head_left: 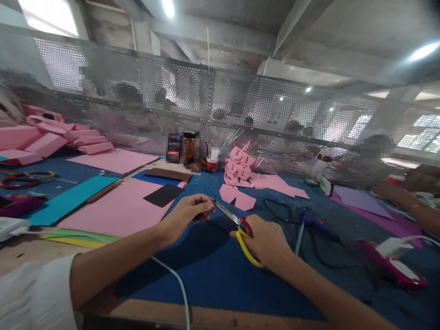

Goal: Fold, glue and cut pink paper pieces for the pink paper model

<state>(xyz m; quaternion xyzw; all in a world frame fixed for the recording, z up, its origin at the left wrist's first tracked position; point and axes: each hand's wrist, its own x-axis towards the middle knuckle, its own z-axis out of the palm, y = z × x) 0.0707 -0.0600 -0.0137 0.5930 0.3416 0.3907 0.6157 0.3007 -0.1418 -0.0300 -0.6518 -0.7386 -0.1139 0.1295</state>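
My right hand [266,238] grips a pair of scissors [247,250] with yellow and red handles. The blades point up and left, nearly together, over the blue work surface [192,279]. At their tips, my left hand [190,213] is closed in a pinch; whatever it may hold is too small to make out. Beside the left hand lies a small black sheet [163,195] on a large pink sheet [117,206]. Just beyond the hands are cut pink pieces [238,197] and a folded pink paper model [239,167] with black dots.
A blue glue gun [318,222] with a dark cord lies right of my hand. Folded pink pieces [51,137] are heaped at far left, near a teal strip [74,201]. A perforated metal screen [220,105] stands behind. Another person's arm [409,201] reaches in from the right.
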